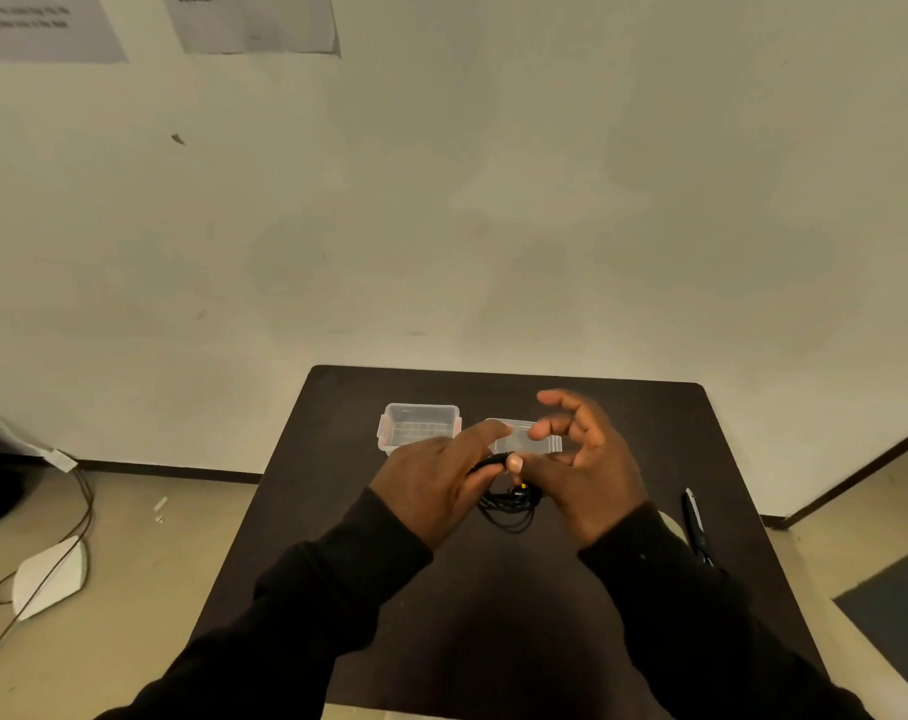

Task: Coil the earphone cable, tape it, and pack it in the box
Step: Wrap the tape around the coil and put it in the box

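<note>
Wall papers [52, 26] (print blurred, unreadable)

Person's arms, seen from above. Both forearms are covered by long, loose black sleeves, the left sleeve [337, 579] and right sleeve [670, 574] ending at the wrists; both hands are bare, without rings or watch.

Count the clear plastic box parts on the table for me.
2: the open box at the table's far left-centre, and its lid just right of it, partly hidden behind the hands.
</note>
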